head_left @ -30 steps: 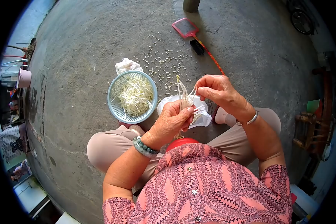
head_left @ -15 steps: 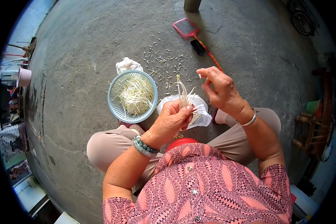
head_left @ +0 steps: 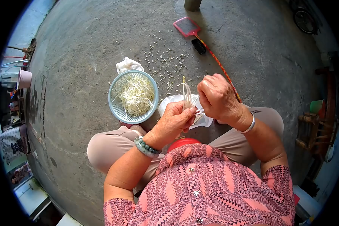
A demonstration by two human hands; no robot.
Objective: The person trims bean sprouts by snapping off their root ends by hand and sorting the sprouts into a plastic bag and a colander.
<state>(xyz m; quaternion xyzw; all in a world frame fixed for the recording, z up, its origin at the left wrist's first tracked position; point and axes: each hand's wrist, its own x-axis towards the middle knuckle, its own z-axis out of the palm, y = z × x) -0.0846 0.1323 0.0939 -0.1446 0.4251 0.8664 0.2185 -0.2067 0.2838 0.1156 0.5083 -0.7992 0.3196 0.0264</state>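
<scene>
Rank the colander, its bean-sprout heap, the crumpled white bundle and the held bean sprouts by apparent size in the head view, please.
Colander
Bean-sprout heap
Crumpled white bundle, held bean sprouts: unsure, latter nearer camera, partly hidden

There's just the one camera, up on the person's head, looking forward and steeply down past the patterned shirt (head_left: 224,184) to the hands (head_left: 176,118), quite near, with the concrete floor (head_left: 83,49) beyond, bowed wide like a fisheye.
</scene>
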